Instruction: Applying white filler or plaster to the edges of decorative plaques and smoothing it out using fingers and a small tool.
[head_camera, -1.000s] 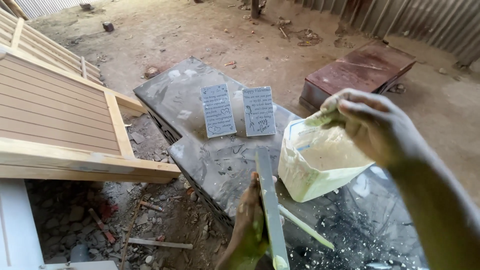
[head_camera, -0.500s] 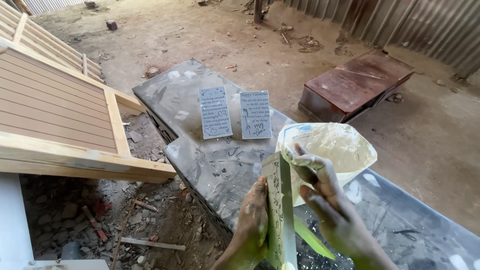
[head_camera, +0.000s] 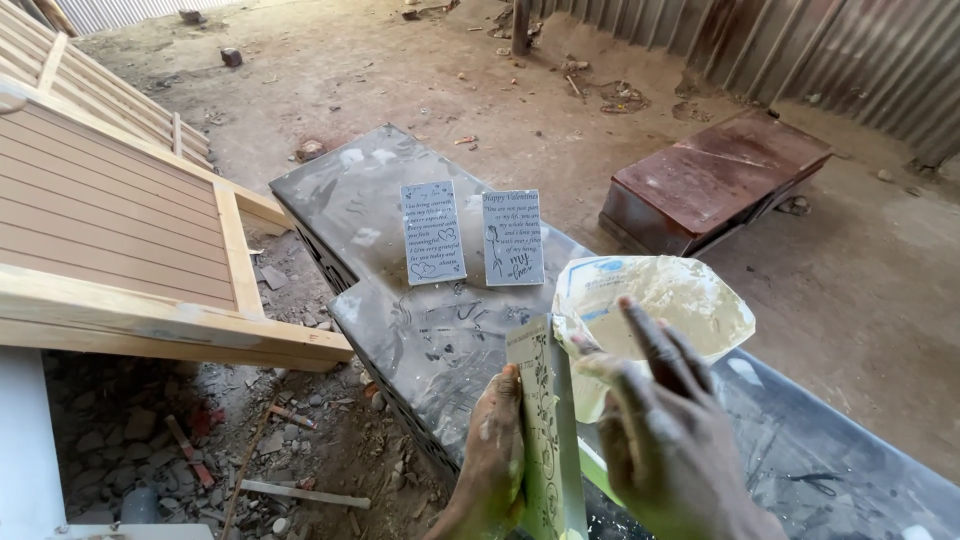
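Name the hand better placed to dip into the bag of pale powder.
Probably the right hand: its fingers are free and it sits just below the open bag. The left hand is gripping the upright plaque.

Lower end of upright plaque beyond bottom edge.

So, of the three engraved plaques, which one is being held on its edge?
The pale plaque at the bottom, gripped upright by the left hand beside the right hand. The two grey plaques lie flat on the dark slab.
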